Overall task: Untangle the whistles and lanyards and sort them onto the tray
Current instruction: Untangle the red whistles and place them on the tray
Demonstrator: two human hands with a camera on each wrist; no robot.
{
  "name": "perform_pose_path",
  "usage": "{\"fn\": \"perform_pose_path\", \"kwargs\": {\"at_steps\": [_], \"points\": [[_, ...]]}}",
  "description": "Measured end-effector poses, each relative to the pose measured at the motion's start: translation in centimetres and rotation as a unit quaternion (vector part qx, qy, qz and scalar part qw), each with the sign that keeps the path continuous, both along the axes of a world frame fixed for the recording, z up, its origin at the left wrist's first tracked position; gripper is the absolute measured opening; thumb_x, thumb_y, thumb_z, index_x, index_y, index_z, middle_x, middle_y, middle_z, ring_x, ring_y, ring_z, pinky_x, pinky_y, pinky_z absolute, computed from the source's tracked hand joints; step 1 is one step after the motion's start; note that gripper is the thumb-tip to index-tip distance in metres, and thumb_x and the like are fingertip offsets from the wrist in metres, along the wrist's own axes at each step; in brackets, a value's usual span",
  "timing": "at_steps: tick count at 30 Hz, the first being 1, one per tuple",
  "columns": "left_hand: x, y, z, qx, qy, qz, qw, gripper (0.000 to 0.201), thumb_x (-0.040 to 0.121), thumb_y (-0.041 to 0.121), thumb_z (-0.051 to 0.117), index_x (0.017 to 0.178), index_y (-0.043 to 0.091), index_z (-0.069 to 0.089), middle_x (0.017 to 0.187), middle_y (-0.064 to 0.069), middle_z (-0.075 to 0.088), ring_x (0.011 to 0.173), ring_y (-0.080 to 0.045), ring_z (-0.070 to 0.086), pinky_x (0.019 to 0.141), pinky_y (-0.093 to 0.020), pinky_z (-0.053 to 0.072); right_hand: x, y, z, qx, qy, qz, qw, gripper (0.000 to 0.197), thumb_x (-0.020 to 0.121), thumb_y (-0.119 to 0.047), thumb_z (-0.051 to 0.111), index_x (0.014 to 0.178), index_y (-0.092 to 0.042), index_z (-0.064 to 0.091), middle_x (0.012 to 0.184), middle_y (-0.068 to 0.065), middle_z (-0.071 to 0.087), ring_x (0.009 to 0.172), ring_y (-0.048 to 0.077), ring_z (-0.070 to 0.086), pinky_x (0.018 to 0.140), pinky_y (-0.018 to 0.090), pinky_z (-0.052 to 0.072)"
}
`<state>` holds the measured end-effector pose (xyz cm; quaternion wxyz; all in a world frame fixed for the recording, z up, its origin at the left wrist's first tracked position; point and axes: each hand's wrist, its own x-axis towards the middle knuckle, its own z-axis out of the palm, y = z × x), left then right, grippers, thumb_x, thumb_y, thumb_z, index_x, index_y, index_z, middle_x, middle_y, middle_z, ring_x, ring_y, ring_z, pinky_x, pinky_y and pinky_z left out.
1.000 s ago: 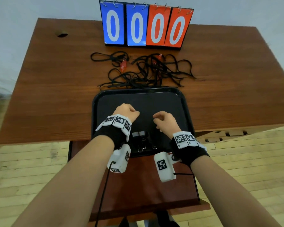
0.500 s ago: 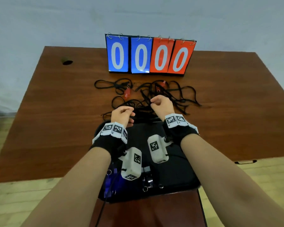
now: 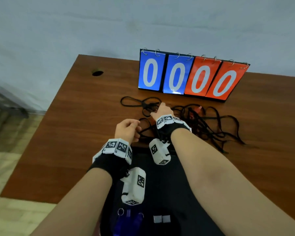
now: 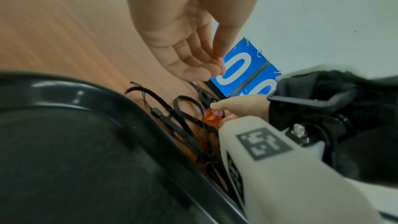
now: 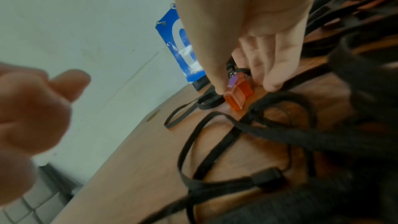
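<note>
Several black lanyards (image 3: pixel 209 128) lie tangled on the brown table beyond the black tray (image 4: pixel 86 94). An orange whistle (image 5: pixel 238 94) lies at the left end of the tangle. My right hand (image 5: pixel 243 88) reaches over it, thumb on one side and fingertips on the other, pinching it against the table. In the left wrist view the thumb sits on top of the orange whistle (image 4: pixel 212 117). My left hand (image 3: pixel 136 128) hovers loosely curled at the near edge of the tangle and holds nothing. A second red whistle (image 3: pixel 197 109) sits deeper in the tangle. Blue whistles (image 3: pixel 126 222) lie on the tray's near end.
A flip scoreboard (image 3: pixel 191 77) reading 0000 stands just behind the tangle. Two small grey pieces (image 3: pixel 161 218) rest on the tray. A cable hole (image 3: pixel 97 73) is at the table's far left. Bare wood (image 3: pixel 75 133) stretches left of the hands.
Both hands left the tray and moved forward to the tangle. The right hand went on to the far left and came down on the orange whistle.
</note>
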<state>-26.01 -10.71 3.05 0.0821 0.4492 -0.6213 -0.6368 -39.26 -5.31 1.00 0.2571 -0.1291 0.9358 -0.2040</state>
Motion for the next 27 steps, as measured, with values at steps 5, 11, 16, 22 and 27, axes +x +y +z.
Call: {"fn": "perform_pose_path", "kwargs": {"at_steps": [5, 11, 16, 22, 27], "points": [[-2.0, 0.4, 0.0, -0.014, 0.003, -0.009, 1.000, 0.012, 0.094, 0.012, 0.047, 0.091, 0.010, 0.059, 0.074, -0.001, 0.057, 0.058, -0.015, 0.051, 0.043, -0.017, 0.046, 0.1, 1.0, 0.2, -0.060, -0.013, -0.014, 0.998, 0.049, 0.086, -0.023, 0.058, 0.128, -0.008, 0.038, 0.123, 0.016, 0.057, 0.109, 0.035, 0.058, 0.086, 0.039, 0.049], [-3.4, 1.9, 0.2, -0.102, 0.018, -0.160, 0.982, 0.061, 0.083, -0.013, 0.043, 0.138, 0.013, 0.041, 0.136, -0.010, 0.043, 0.129, -0.020, 0.041, 0.102, -0.028, 0.038, 2.4, 5.2, 2.1, -0.289, -0.220, -0.080, 0.928, 0.011, 0.091, -0.019, 0.052, 0.097, -0.010, 0.050, 0.074, 0.010, 0.059, 0.050, 0.016, 0.052, 0.046, 0.022, 0.041], [-3.9, 4.6, -0.2, -0.153, 0.035, -0.301, 0.941, 0.049, 0.084, -0.012, 0.047, 0.129, 0.007, 0.052, 0.127, -0.015, 0.055, 0.116, -0.020, 0.052, 0.080, -0.004, 0.041, 3.4, 9.1, 2.2, -0.392, -0.302, -0.158, 0.855, 0.018, 0.094, -0.022, 0.051, 0.079, -0.013, 0.056, 0.061, 0.004, 0.055, 0.038, 0.005, 0.053, 0.045, 0.018, 0.043], [-5.2, 6.9, -0.5, -0.079, 0.000, -0.199, 0.977, 0.018, 0.093, 0.007, 0.044, 0.110, 0.013, 0.046, 0.080, -0.006, 0.053, 0.066, -0.020, 0.053, 0.067, -0.028, 0.046, 0.6, 14.9, 0.3, -0.319, -0.024, -0.193, 0.928, 0.011, 0.091, -0.008, 0.051, 0.091, -0.006, 0.062, 0.074, 0.005, 0.064, 0.069, 0.016, 0.060, 0.074, 0.029, 0.051], [-6.4, 7.8, -1.0, 0.002, -0.034, -0.139, 0.990, 0.013, 0.088, 0.005, 0.041, 0.098, 0.013, 0.042, 0.065, -0.004, 0.041, 0.052, -0.018, 0.040, 0.055, -0.028, 0.038, -1.2, 17.5, -0.9, -0.136, 0.068, 0.051, 0.987, 0.034, 0.087, 0.005, 0.044, 0.110, -0.007, 0.066, 0.117, 0.009, 0.065, 0.116, 0.022, 0.054, 0.101, 0.026, 0.038]]}}
